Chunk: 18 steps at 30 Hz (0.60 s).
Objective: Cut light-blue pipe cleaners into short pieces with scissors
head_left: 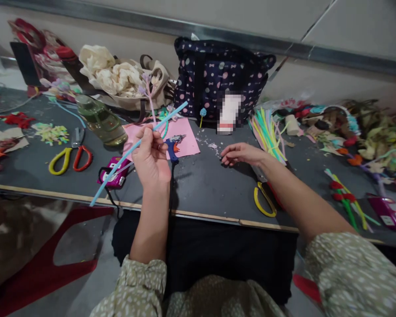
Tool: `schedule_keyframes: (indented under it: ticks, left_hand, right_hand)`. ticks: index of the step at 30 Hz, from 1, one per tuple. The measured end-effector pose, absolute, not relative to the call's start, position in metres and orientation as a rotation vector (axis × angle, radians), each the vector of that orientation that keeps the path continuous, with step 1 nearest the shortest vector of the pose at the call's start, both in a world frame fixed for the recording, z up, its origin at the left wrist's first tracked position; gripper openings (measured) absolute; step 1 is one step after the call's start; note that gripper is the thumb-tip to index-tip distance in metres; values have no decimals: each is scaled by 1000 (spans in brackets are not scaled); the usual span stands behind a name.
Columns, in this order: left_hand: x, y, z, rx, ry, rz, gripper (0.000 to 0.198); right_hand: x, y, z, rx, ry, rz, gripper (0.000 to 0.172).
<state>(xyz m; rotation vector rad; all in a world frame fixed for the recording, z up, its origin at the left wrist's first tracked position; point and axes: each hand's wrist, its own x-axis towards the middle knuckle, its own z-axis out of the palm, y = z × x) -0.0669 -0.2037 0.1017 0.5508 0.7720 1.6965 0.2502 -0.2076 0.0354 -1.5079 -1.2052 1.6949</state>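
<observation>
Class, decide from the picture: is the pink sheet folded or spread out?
Spread out: the pink sheet lies flat on the table, the blue glue gun partly on it; the left hand hides some.

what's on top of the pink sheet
A glue gun lies on the pink sheet; the left hand hides part of the sheet, so anything there cannot be seen.

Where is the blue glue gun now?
In the head view, the blue glue gun lies left of centre, mostly on the pink sheet, just right of the left hand holding the light-blue stick.
</observation>
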Motion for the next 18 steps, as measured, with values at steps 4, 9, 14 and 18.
schedule_keyframes:
  ticks: [4, 9, 14, 18]
  left_hand:
    - [-65, -206, 103, 528, 780, 1678, 5]
    - [-65, -206, 102, 604, 739, 1706, 5]
    - [-71, -205, 102, 616, 737, 1713, 4]
    - [-73, -204, 103, 574, 739, 1715, 4]
  right_hand:
    - [222, -185, 21, -1416, -1159, 1553, 19]
    - [188, -146, 17, -1205, -1085, 1365, 18]
    - [211, -147, 9, -1420, -962, 1032, 18]
    - [227, -160, -10, -1603, -806, 887, 20]
